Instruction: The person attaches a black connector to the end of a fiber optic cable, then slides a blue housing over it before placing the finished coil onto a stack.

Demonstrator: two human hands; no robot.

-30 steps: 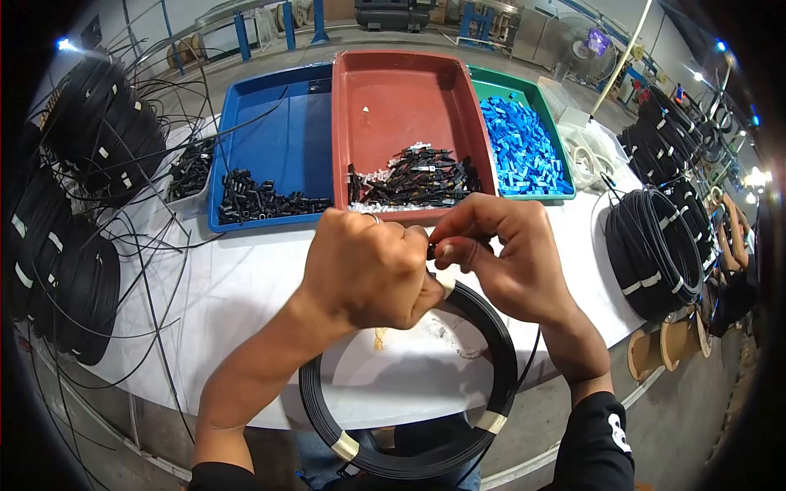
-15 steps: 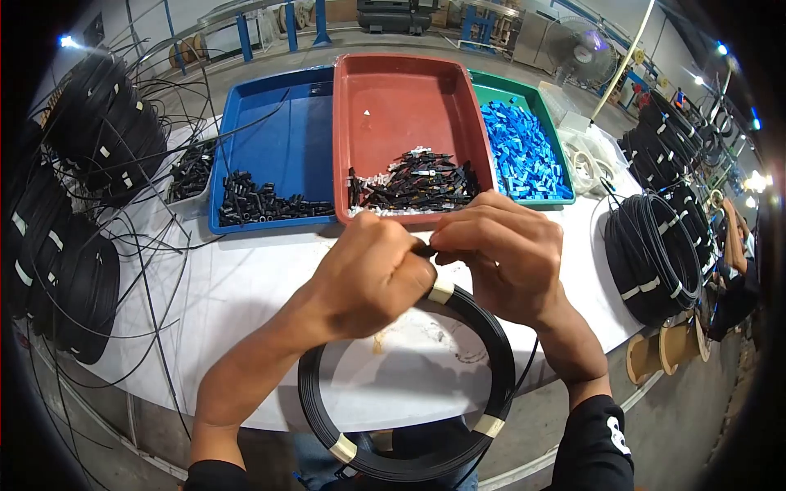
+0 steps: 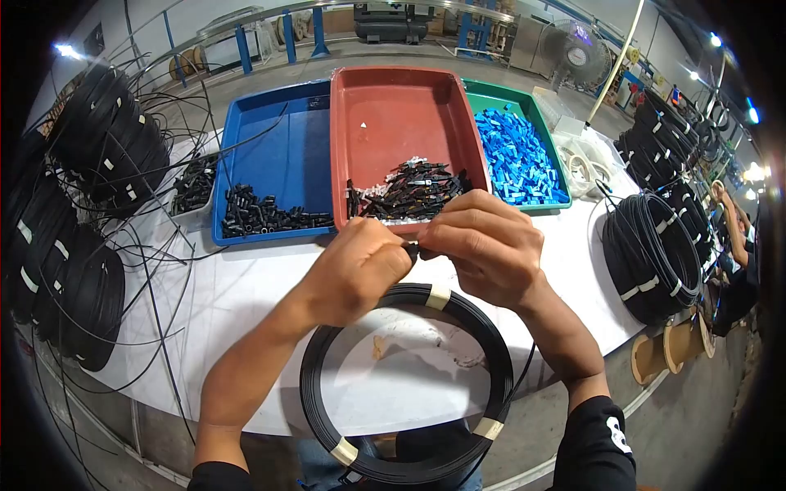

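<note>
My left hand is closed, thumb and fingers pressed round a small black piece. My right hand pinches the same piece from the other side. Fingers cover most of it, so its exact kind cannot be told. Both hands are raised just in front of the red tray, which holds black connector parts and small white pieces. Below them, a coil of black cable, bound with pale tape, overhangs the table's near edge. One cable strand runs up along its right side toward my right forearm.
Left of the red tray, a blue tray contains short black parts. A green tray with blue clips stands to its right. More cable coils flank the white table. Loose strands stick out at left. Another person's arm shows far right.
Both hands have shifted slightly left, still together at the black piece. More of the coil's upper tape band now shows beneath them. The camera view has tilted a little.
</note>
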